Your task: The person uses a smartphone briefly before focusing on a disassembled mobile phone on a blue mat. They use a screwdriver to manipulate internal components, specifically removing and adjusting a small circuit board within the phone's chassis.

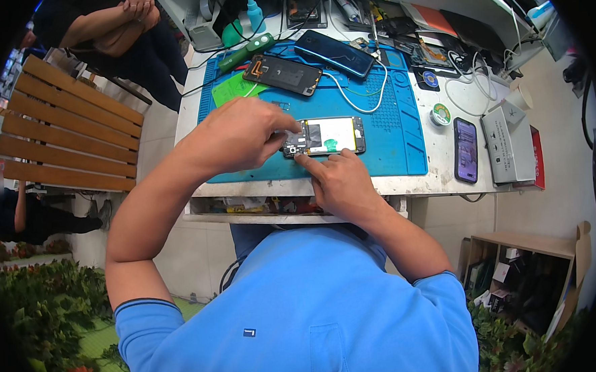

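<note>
An opened phone (332,136) lies crosswise on a blue repair mat (391,155), its circuit board at the left end and a pale battery with a green mark at the right. Over the board end is my left hand (251,136), index finger and thumb bent toward it and the others curled; whatever sits between the fingertips is hidden. My right hand (345,187) grips the phone's near edge with its fingertips. Just beyond, a detached dark phone panel (283,74) overlaps a bright green card (236,89).
Farther back lie a dark blue phone (335,53) and a green handheld tool (245,53). To the right are a small round tub (440,114), a lit phone (466,150) and an open box (508,144). Another person (118,34) stands at left near a wooden slatted bench (72,127).
</note>
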`<state>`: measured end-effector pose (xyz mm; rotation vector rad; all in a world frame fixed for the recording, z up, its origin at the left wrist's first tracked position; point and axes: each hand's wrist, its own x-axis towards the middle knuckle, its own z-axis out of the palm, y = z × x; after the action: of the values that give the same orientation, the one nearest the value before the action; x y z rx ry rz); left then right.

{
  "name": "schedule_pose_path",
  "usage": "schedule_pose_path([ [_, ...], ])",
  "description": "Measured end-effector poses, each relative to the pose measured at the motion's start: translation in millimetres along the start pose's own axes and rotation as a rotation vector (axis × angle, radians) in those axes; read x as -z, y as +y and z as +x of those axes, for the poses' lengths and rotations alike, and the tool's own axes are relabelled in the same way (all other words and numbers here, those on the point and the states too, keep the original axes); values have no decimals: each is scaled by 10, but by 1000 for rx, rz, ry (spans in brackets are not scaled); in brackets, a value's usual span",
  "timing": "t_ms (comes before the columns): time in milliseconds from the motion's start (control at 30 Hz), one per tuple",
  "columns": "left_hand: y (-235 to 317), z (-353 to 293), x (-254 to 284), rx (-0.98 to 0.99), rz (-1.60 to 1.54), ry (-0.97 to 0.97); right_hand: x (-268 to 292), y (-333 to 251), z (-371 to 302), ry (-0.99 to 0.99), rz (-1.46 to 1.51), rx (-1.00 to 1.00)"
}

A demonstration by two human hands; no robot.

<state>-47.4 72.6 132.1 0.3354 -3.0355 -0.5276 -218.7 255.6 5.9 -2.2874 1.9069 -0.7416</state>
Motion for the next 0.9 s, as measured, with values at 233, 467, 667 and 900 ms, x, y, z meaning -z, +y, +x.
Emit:
schedule_pose_path([
  [233, 19, 1, -22, 85, -13, -20, -44, 72, -24, 130, 61, 18],
  [467, 110, 37, 15, 154, -32, -24, -63, 56, -24, 103, 5, 4],
  [667, -45, -51, -77, -276, -23, 78, -87, 58, -33, 119, -22, 36],
  [900, -123, -340, -3, 264, -338, 249, -133, 20, -48, 158, -21, 11],
])
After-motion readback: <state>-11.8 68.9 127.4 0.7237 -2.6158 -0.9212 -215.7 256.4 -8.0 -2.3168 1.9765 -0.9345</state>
